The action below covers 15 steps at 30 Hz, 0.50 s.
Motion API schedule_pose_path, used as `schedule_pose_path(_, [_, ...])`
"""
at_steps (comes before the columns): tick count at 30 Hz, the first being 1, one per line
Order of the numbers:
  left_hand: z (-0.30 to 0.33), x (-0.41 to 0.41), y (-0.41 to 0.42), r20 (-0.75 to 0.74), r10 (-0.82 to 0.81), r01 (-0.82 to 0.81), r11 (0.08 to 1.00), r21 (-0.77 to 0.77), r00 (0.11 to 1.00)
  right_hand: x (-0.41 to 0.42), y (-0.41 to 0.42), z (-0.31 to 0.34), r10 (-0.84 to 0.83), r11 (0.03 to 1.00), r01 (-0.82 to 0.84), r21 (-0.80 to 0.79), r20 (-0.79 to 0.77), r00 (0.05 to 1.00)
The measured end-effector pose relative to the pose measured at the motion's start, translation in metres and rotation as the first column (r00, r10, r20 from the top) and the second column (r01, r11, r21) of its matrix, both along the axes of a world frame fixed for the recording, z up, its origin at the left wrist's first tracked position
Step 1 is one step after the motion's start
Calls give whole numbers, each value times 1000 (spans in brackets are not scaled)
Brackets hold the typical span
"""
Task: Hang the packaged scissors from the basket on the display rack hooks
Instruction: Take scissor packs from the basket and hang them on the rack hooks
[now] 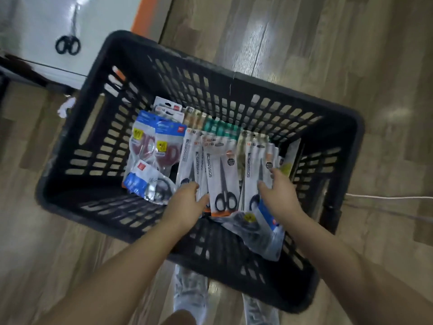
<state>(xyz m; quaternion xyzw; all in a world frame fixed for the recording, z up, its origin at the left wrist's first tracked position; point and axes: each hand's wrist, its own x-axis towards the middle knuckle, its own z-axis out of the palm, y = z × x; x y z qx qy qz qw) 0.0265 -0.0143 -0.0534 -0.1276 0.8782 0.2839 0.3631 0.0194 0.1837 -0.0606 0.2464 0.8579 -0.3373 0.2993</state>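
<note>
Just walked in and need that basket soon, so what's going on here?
A person is bent over a black plastic basket on the wood floor, both hands down among packaged scissors. The left hand is gathering a fanned stack of white packs at their lower ends, and the right hand is on another pack beside them. Blue-topped packs lie to the left. Nothing has been lifted out yet.

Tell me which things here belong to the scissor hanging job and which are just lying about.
Job: black basket; white scissors packs; blue-topped packs; left hand; right hand.

Lying about: loose black scissors; white cable; crumpled white scrap.
</note>
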Motion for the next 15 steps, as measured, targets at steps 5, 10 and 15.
schedule_pose_path(5, [-66,-30,30,68,201,-200,980,-27,977,-26,-2,-79,-107,989,107,99,-6,994])
schedule_pose_path(10, [-108,-42,48,3,383,-378,913,-155,924,-40,-1,-116,-109,985,108,134,0,994])
schedule_pose_path(15, [-120,-44,55,-61,464,-467,868,-168,884,-42,0,-119,-159,964,151,218,21,987])
